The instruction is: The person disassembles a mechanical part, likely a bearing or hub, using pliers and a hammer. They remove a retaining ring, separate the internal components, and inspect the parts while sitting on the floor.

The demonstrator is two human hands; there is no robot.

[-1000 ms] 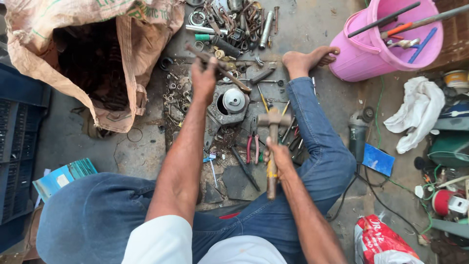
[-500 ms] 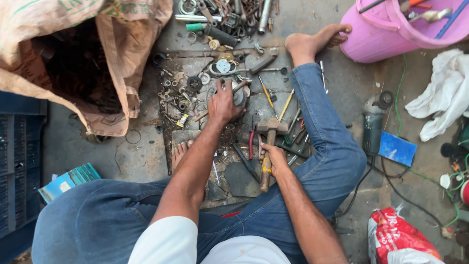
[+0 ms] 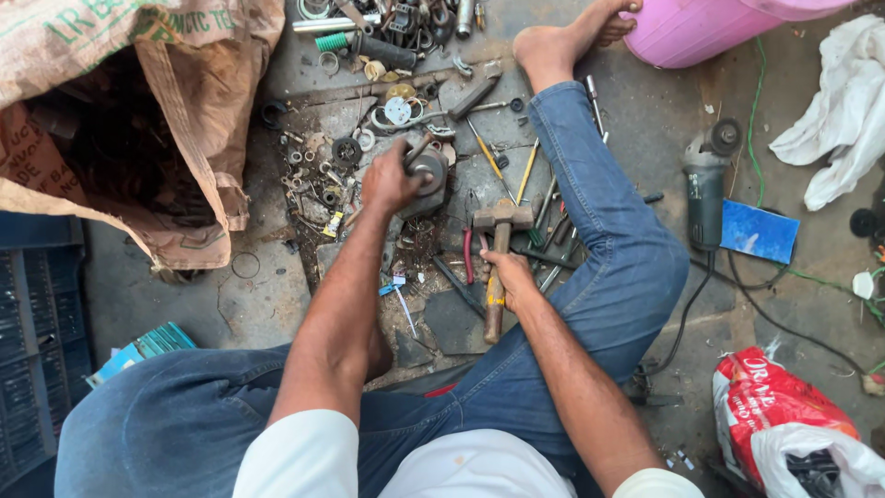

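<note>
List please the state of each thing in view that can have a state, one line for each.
left hand: closed on the round metal part
right hand: gripping the hammer, head low over the floor
sack: mouth open, lying on its side
angle grinder: lying on the floor, untouched
pink bucket: standing

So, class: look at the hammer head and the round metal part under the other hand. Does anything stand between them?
Nothing visible stands between them. The right hand holds the hammer, its head just right of the round metal part gripped by the left hand. Only small scraps and a yellow-handled screwdriver lie flat on the floor around them.
</note>
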